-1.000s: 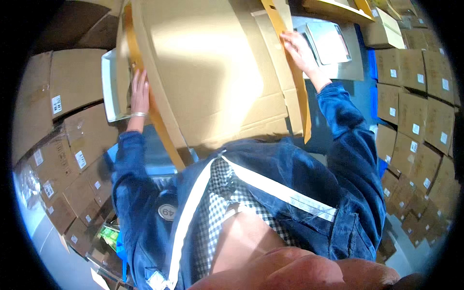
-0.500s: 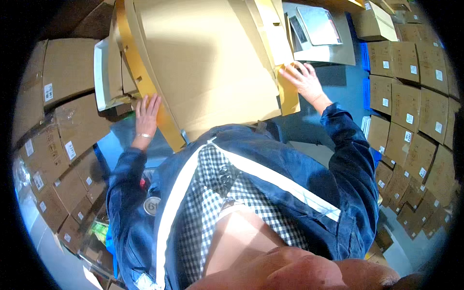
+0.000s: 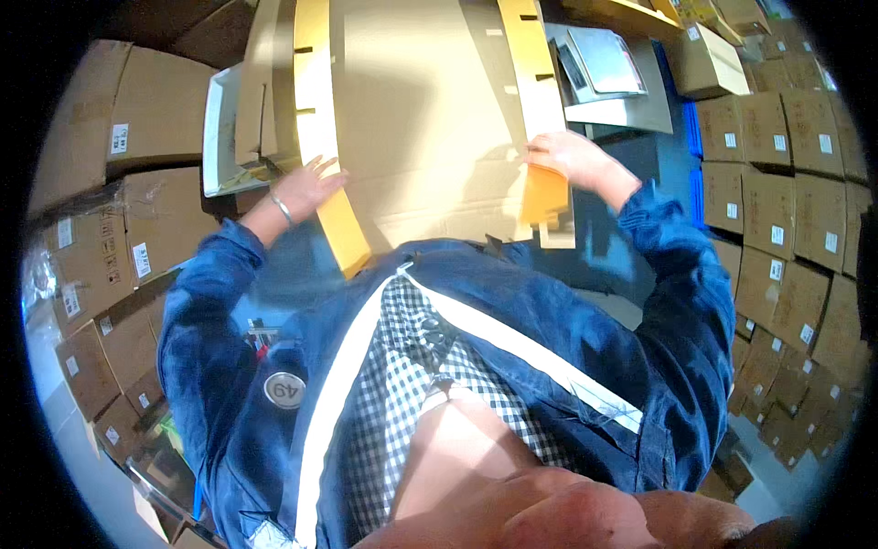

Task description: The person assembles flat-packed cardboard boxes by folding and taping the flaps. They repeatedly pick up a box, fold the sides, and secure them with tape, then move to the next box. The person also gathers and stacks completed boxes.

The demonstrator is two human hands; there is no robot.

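Note:
A large brown cardboard sheet (image 3: 421, 110) lies in front of me, its near edge close to my jacket. Along its left side runs a long notched yellow strip (image 3: 315, 101), and a second yellow strip (image 3: 529, 64) with similar notches runs along its right side. My left hand (image 3: 309, 190), a bracelet at its wrist, is closed over the near part of the left strip. Bent fingers of my right hand (image 3: 572, 157) grip the right strip near its close end. The fingers' undersides are hidden.
Stacked cartons rise on the left (image 3: 165, 215) and right (image 3: 796, 210). A white tray (image 3: 217, 137) with cardboard pieces stands beyond my left hand. At the far right are a grey device (image 3: 604, 62) on a pale board (image 3: 631, 114) and an elongated box (image 3: 713, 59).
The left strip has shifted right and tipped to show its broad face. My left hand has moved right, over it. My right hand has bent further around the right strip.

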